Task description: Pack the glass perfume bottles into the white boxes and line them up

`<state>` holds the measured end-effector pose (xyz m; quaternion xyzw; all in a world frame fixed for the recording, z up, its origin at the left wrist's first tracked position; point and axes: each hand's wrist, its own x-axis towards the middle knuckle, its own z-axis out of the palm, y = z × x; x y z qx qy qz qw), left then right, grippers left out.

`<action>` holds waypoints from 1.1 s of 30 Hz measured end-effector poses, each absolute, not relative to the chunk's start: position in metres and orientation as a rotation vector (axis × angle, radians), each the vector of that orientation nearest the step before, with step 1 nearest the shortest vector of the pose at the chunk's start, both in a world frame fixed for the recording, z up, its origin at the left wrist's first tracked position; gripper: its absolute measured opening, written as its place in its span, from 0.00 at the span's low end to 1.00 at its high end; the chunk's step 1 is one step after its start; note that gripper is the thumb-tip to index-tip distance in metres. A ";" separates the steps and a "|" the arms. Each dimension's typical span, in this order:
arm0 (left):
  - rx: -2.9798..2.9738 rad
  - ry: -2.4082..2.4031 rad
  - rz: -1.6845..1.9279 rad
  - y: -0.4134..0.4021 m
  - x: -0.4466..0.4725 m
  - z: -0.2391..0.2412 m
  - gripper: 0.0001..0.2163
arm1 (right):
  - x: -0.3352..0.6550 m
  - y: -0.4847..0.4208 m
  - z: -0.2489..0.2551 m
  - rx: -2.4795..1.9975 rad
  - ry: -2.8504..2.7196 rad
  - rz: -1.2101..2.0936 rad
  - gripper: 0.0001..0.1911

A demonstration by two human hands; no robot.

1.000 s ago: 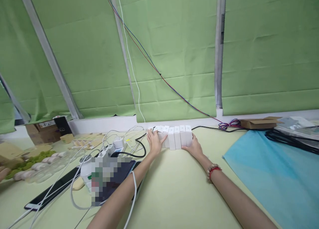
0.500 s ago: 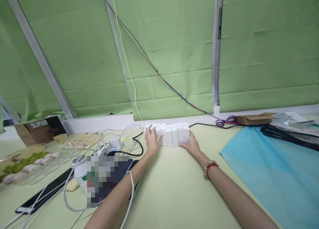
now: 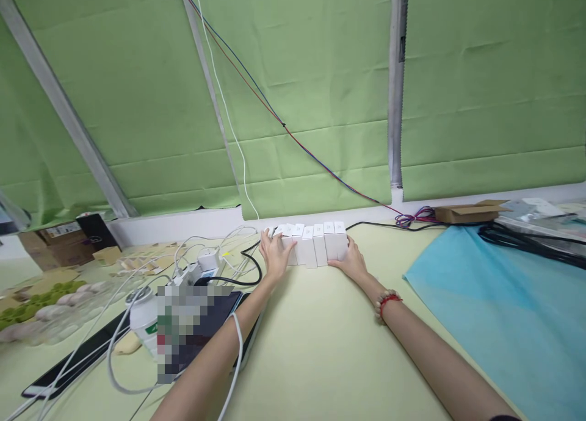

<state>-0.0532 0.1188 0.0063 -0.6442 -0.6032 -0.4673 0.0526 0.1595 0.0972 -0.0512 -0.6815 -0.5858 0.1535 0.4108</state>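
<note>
A row of several small white boxes (image 3: 315, 244) stands upright at the far edge of the pale green table (image 3: 320, 348), close to the white sill. My left hand (image 3: 274, 255) lies flat against the left end of the row, fingers spread over the boxes there. My right hand (image 3: 351, 259) presses against the right end, its fingers out of sight behind the last box. A red bead bracelet (image 3: 387, 302) sits on my right wrist. A white cable (image 3: 235, 360) drapes over my left forearm.
Left of my arm lie a dark tablet (image 3: 215, 320), a white bottle (image 3: 143, 320), a power strip (image 3: 201, 267) with tangled white and black cables, and a black phone (image 3: 68, 363). A blue cloth (image 3: 503, 311) covers the right side; a cardboard box (image 3: 469, 212) and black cables (image 3: 526, 241) lie behind it.
Both hands stay pressed on the ends of the box row. The view has shifted slightly, so the row sits a little higher and further left in the picture.
</note>
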 end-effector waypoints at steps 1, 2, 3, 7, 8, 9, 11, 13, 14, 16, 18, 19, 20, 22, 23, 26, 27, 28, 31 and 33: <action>-1.976 -1.839 -1.415 0.118 -0.054 0.010 0.16 | 0.159 0.097 -0.051 -1.718 -1.473 0.389 0.54; -1.984 -1.869 -1.424 0.117 -0.054 0.014 0.13 | 0.159 0.097 -0.051 -1.720 -1.471 0.392 0.54; -1.975 -1.931 -1.449 0.118 -0.054 0.019 0.12 | 0.160 0.097 -0.050 -1.720 -1.469 0.396 0.54; -1.904 -2.178 -1.475 0.126 -0.058 0.037 0.14 | 0.160 0.097 -0.051 -1.699 -1.467 0.398 0.54; -1.898 -2.220 -1.459 0.128 -0.060 0.041 0.12 | 0.160 0.097 -0.051 -1.695 -1.467 0.396 0.54; -1.901 -2.255 -1.436 0.131 -0.062 0.045 0.11 | 0.159 0.097 -0.052 -1.694 -1.466 0.394 0.54; -1.929 -2.307 -1.376 0.134 -0.066 0.049 0.08 | 0.159 0.097 -0.052 -1.693 -1.467 0.393 0.53; -1.962 -2.334 -1.313 0.136 -0.070 0.052 0.06 | 0.159 0.096 -0.051 -1.694 -1.466 0.396 0.54; -1.971 -2.338 -1.287 0.137 -0.072 0.054 0.06 | 0.159 0.096 -0.051 -1.695 -1.465 0.395 0.54; -1.992 -2.314 -1.240 0.137 -0.073 0.056 0.10 | 0.158 0.096 -0.051 -1.700 -1.463 0.395 0.54; -2.064 -2.213 -1.196 0.136 -0.071 0.058 0.14 | 0.158 0.096 -0.051 -1.700 -1.461 0.389 0.53; -2.118 -2.139 -1.175 0.135 -0.069 0.058 0.15 | 0.158 0.097 -0.052 -1.697 -1.462 0.384 0.53; -2.176 -2.043 -1.156 0.133 -0.066 0.057 0.16 | 0.158 0.097 -0.052 -1.694 -1.460 0.380 0.53; -2.256 -1.852 -1.127 0.128 -0.057 0.051 0.17 | 0.158 0.098 -0.054 -1.689 -1.458 0.376 0.54; -2.268 -1.723 -1.111 0.126 -0.051 0.046 0.17 | 0.158 0.099 -0.055 -1.688 -1.459 0.375 0.54; -2.333 -1.532 -0.993 0.123 -0.038 0.026 0.16 | 0.159 0.100 -0.056 -1.678 -1.471 0.370 0.54; -2.347 -1.514 -0.980 0.122 -0.035 0.020 0.17 | 0.159 0.100 -0.055 -1.676 -1.474 0.369 0.54; -2.358 -1.502 -0.969 0.122 -0.033 0.016 0.17 | 0.159 0.099 -0.055 -1.677 -1.475 0.371 0.54; -2.388 -1.482 -0.961 0.123 -0.035 0.009 0.19 | 0.159 0.099 -0.054 -1.683 -1.467 0.375 0.54; -2.409 -1.482 -0.953 0.121 -0.037 0.007 0.19 | 0.160 0.099 -0.055 -1.685 -1.461 0.376 0.54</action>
